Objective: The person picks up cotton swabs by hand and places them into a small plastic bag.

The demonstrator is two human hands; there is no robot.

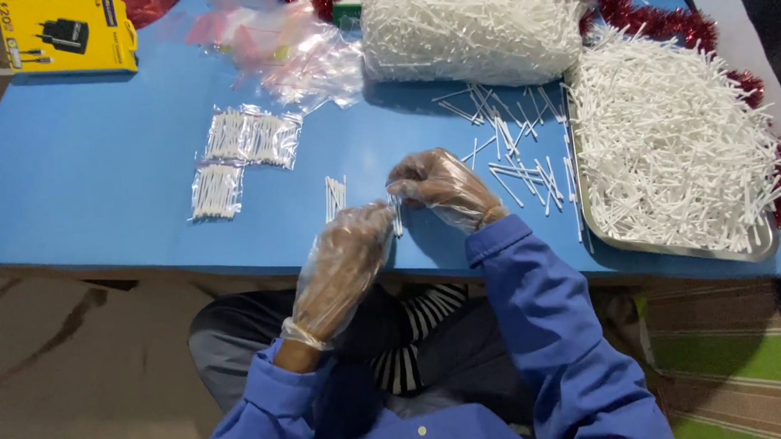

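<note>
Progress looked early at this moment, judging from how things lay. Three small clear plastic packets of white sticks (240, 156) sat filled on the blue surface (90, 175), two side by side and one just below them, well to the left of your hands. Near them, a small loose bundle of white sticks (336, 197) lay on its own, not in any packet.

Your left hand (343, 263), in a thin clear glove, was curled closed around a little bunch of thin white plastic sticks (397, 215), holding them upright just above the near edge of the surface. Your right hand (443, 187), gloved the same way, pinched the top of that same bunch, fingers bent over it.

Much remained, I judged. Scattered white sticks (513, 149) lay loose on the surface to your right, and the shallow metal tray (681, 249) beside them was heaped with white sticks. Behind, a large clear bag (469, 25) was stuffed full of more. A pile of empty clear plastic packets (299, 53) waited at the far side, near a yellow cardboard box (67, 33). Red tinsel (668, 22) ran around the bag and tray.
</note>
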